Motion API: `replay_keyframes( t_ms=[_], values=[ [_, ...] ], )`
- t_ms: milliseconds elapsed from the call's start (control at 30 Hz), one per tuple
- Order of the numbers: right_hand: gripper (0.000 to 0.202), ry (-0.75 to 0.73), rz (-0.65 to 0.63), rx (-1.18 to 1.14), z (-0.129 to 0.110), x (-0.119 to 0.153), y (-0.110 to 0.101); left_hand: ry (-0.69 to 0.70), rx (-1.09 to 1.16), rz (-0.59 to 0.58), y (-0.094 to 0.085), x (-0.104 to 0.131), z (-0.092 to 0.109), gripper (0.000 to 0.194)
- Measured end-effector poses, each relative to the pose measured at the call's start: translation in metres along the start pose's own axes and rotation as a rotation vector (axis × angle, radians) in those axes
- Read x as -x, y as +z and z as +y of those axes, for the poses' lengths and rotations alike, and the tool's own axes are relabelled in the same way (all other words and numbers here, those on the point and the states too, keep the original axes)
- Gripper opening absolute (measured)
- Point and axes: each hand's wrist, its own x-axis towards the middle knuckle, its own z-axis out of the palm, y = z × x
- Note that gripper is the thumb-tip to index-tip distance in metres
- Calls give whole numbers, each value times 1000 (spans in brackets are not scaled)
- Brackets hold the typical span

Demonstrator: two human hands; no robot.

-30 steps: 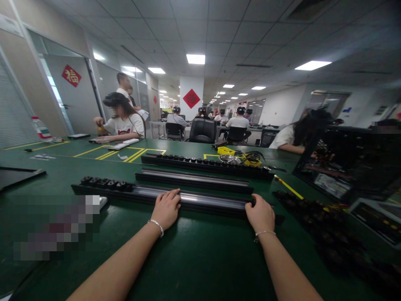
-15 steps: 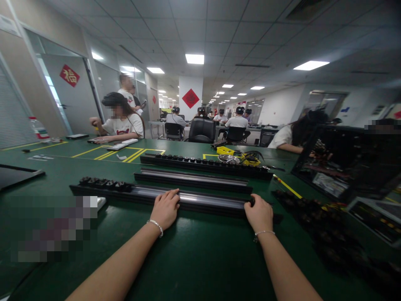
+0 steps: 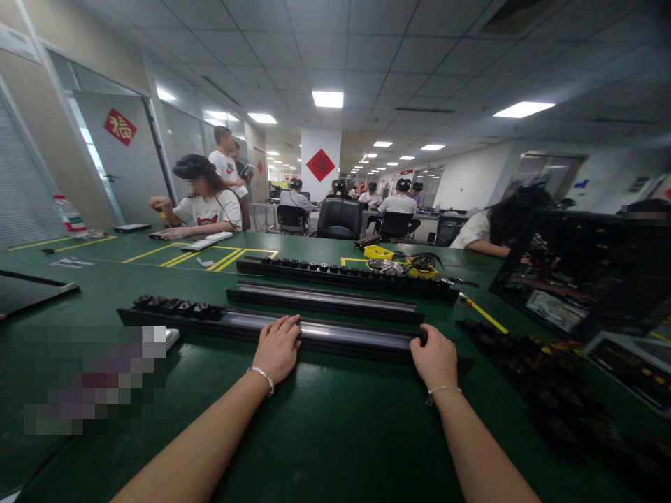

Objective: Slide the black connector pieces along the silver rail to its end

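Observation:
A long black rail (image 3: 356,337) with a shiny channel lies across the green table in front of me. My left hand (image 3: 279,349) is closed over the rail near its middle, fingertips on the far edge. At its right end, my right hand (image 3: 436,356) is closed in a pinch on a small black part (image 3: 422,337), mostly hidden by the fingers. Several small black parts (image 3: 175,307) sit in a row at the rail's left end. Behind it lies a second rail (image 3: 325,300) with a bare channel, and beyond that a third rail (image 3: 335,274) carrying a row of parts.
A pile of dark parts (image 3: 545,391) lies to the right, beside an open black case (image 3: 539,272). Yellow trays (image 3: 378,253) with cables and a round metal dish (image 3: 384,266) stand beyond the rails. Co-workers sit at the left and right.
My hands keep the same places on the rail. The view has shifted slightly, and a standing person at the back left has changed pose.

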Motion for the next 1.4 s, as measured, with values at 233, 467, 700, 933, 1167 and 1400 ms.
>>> replay_keyframes(
  t_ms=[233,467,700,933,1167,1400],
  values=[
    [41,46,-8,52,-3,2,-5,-3,7,3,-1,0,1,21],
    [41,60,-2,35,-1,0,-5,-7,11,-7,-3,-1,2,22],
    [41,95,9,63,3,0,-5,-12,24,-7,-2,0,1,22],
    [41,113,36,82,5,0,-5,-3,-2,-10,0,0,1,21],
    [42,118,23,73,6,0,-5,-4,16,-6,1,-1,0,21],
    [42,124,8,57,8,-2,-8,-5,30,-10,0,-1,0,23]
  ],
)
